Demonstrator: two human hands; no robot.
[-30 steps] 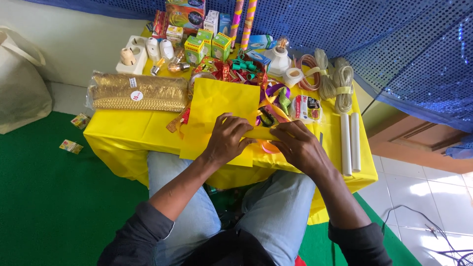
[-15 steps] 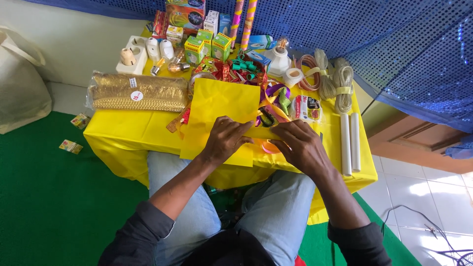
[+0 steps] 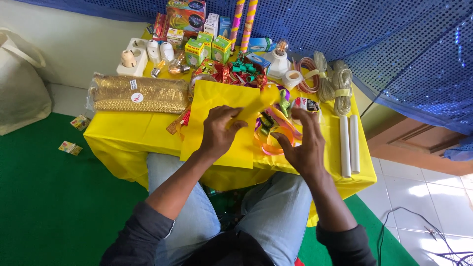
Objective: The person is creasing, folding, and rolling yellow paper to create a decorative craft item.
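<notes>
The person sits at a low table draped in a glossy yellow plastic cloth, knees under its near edge. A flat sheet of yellow paper lies across the middle of the table, its near edge hanging over the rim toward the lap. The left hand presses down on the sheet at its centre, fingers curled and the thumb pinching the paper's right-hand side. The right hand hovers at 3 o'clock from the sheet, fingers spread and loose, grasping nothing, just over a tangle of orange and yellow curling ribbon.

At 9 o'clock from the sheet lies a clear packet of gold braided trim. At 12 o'clock stand 3 small green cardboard boxes, with 2 striped paper tubes leaning against the blue sequinned curtain behind them. At 2 o'clock are coils of pale cord, and at 3 o'clock, near the table's right edge, 2 white plastic tubes lie side by side. A cream cloth bag slumps on the floor at 9 o'clock, well apart from the table.
</notes>
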